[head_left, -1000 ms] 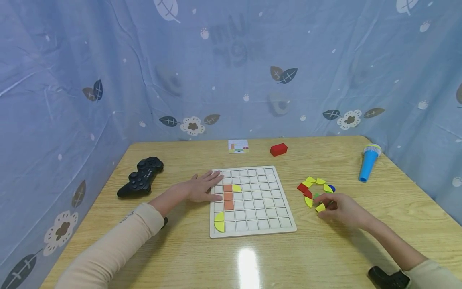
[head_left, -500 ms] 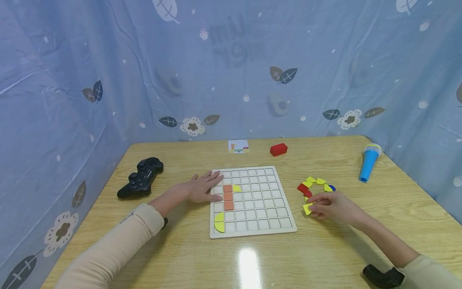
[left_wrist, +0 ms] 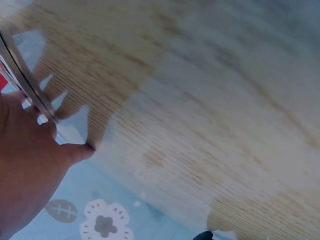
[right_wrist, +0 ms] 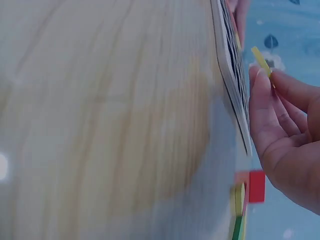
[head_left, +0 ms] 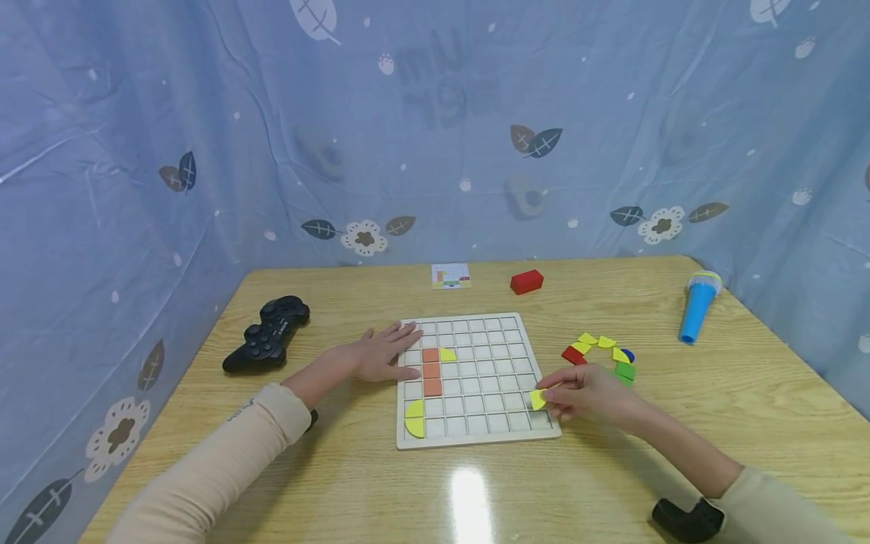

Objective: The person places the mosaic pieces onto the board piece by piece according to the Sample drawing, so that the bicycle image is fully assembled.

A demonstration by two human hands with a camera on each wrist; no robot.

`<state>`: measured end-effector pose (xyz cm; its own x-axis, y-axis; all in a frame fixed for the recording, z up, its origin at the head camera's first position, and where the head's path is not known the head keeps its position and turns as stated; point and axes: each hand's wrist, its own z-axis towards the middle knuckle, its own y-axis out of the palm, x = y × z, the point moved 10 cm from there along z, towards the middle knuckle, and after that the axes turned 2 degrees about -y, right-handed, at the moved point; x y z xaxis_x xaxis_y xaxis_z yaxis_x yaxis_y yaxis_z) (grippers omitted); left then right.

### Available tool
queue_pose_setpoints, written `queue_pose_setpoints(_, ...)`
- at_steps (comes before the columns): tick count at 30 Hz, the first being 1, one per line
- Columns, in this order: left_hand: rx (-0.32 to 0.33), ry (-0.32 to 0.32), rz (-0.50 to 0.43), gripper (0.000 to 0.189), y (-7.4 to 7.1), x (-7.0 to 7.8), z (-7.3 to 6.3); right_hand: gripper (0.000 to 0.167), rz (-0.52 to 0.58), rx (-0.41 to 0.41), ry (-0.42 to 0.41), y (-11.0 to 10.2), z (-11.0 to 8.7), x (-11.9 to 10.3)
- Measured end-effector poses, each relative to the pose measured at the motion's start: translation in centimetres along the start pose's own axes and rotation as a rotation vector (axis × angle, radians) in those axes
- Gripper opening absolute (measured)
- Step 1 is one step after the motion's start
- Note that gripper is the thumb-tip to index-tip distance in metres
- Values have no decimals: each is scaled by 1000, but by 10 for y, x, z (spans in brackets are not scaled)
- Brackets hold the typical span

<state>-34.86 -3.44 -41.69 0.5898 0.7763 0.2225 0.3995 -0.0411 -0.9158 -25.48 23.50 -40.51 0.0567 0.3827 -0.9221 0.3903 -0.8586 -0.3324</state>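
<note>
A white grid board [head_left: 476, 440] lies mid-table. Three orange squares [head_left: 431, 370] and a yellow quarter-circle tile [head_left: 447, 354] sit in its cells, with two more yellow quarter-circle tiles [head_left: 414, 419] at its lower left. My left hand [head_left: 377, 355] rests with spread fingers on the board's left edge. Between thumb and fingers, my right hand [head_left: 590, 395] pinches a yellow quarter-circle tile [head_left: 538, 399] over the board's right side. In the right wrist view, that tile [right_wrist: 262, 61] shows edge-on at the fingertips.
Loose yellow, red, blue and green tiles [head_left: 624, 371] lie right of the board. Behind it are a pattern card [head_left: 451, 276] and a red block [head_left: 526, 282]. A black game controller [head_left: 268, 334] stands at left, a blue toy microphone [head_left: 698, 308] at right.
My right hand has picked up the yellow quarter-circle tile from the loose tiles and carried it left over the board's right side. The left hand has stayed put.
</note>
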Motion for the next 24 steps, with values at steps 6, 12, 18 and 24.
queue_pose_setpoints(6, -2, -5, 5, 83, -1, 1, -1, 33, 40, -38, -1, 22, 10, -7)
queue_pose_setpoints(12, -2, -4, 8, 83, -1, 1, -1, 29, 69, -69, -13, 46, 19, -17)
queue_pose_setpoints(18, -8, -5, 11, 84, 0, 0, 0, 25, 77, -105, -26, 70, 27, -27)
queue_pose_setpoints(24, -11, -12, 17, 83, -1, 1, -1, 23, 84, -120, -15, 91, 36, -30)
